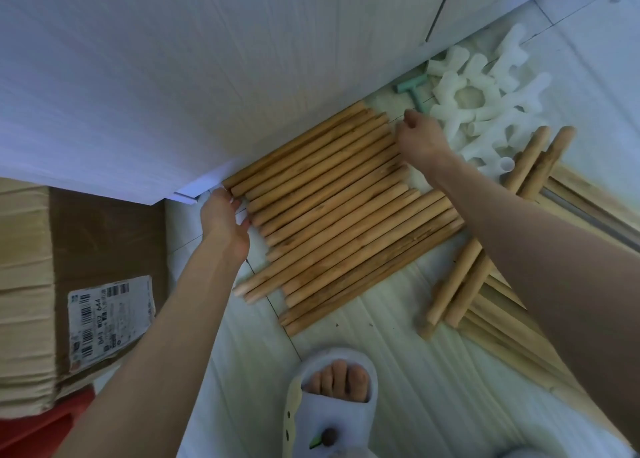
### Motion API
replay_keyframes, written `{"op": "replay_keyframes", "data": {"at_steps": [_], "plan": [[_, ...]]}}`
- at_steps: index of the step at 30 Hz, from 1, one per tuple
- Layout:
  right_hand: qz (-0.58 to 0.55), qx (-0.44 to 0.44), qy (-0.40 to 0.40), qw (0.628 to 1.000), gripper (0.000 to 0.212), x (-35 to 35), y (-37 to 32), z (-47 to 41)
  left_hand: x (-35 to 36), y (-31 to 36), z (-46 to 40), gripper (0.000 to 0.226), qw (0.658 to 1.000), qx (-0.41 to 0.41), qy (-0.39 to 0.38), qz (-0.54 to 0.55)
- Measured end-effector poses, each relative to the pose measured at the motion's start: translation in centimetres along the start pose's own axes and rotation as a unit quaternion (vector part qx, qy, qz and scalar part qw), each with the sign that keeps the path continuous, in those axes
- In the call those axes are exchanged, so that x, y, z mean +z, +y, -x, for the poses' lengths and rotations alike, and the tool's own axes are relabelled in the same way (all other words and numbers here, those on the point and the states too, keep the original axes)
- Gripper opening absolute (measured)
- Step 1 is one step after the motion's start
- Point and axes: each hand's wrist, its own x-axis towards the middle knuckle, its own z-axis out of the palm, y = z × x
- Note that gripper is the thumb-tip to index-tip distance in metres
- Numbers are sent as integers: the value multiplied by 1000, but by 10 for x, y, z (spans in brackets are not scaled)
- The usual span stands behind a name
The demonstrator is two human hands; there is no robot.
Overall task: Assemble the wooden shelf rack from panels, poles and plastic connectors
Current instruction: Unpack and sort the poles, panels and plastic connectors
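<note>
Underfoot, pale tiled floor [433, 371], white panels [173, 77] leaning far left. Poles [339, 212] side by side mid-floor; left hand [223, 220], fingers straight, pressed to their near-left ends; right hand [420, 135], loosely curled at their far ends, grip unclear. White plastic connectors [485, 90] heaped far right. Cardboard box [52, 267] left.

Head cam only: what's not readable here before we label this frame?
- Shipping label on the cardboard box: print too small and blurred.
- Right hand: fingertips curl out of sight at the pole ends; grip unclear.
- Row of poles: top end tucked under the white panel.
- Connector pile: overexposed, count unclear.
- Longer sticks: partly hidden by the right forearm.
</note>
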Motion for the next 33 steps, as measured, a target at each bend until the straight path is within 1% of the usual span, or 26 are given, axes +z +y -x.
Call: {"op": "replay_keyframes", "data": {"at_steps": [2,5,9,12,14,17,18,20,22,24,26,28,30,33], "plan": [[-2,-15,-19,1000,44,3,-6,-5,4,1,-1,26,1000,-2,16,7],[-8,-31,-56,998,47,10,-13,-12,10,5,-1,37,999,3,35,4],[-38,-24,-75,996,46,14,-19,-18,15,4,-2,44,1000,-21,15,-13],[-41,-39,-90,994,43,15,-21,-15,13,4,0,44,1000,-10,8,-22],[-49,-46,-91,994,46,14,-19,-12,8,2,-2,41,999,-1,2,-34],[-50,-49,-78,995,51,10,-12,-4,-3,0,-6,22,999,12,11,-45],[-37,-50,-72,995,51,7,-8,1,-8,-2,-7,24,998,22,24,-62],[-8,-51,-60,997,50,-2,3,12,-21,-8,-5,40,993,36,55,-100],[36,-49,-49,997,47,-10,14,26,-36,-21,0,43,986,16,96,-138],[73,-34,-43,996,41,-14,23,36,-50,-35,4,42,974,-28,137,-179],[90,-10,-42,995,36,-15,29,41,-60,-47,7,43,962,-75,174,-197],[98,11,-35,995,36,-15,31,44,-66,-52,11,44,949,-116,203,-213],[105,17,-24,994,38,-15,33,45,-65,-55,17,44,941,-138,205,-233],[116,13,-2,993,42,-19,36,47,-57,-59,23,44,948,-135,185,-220]]}}
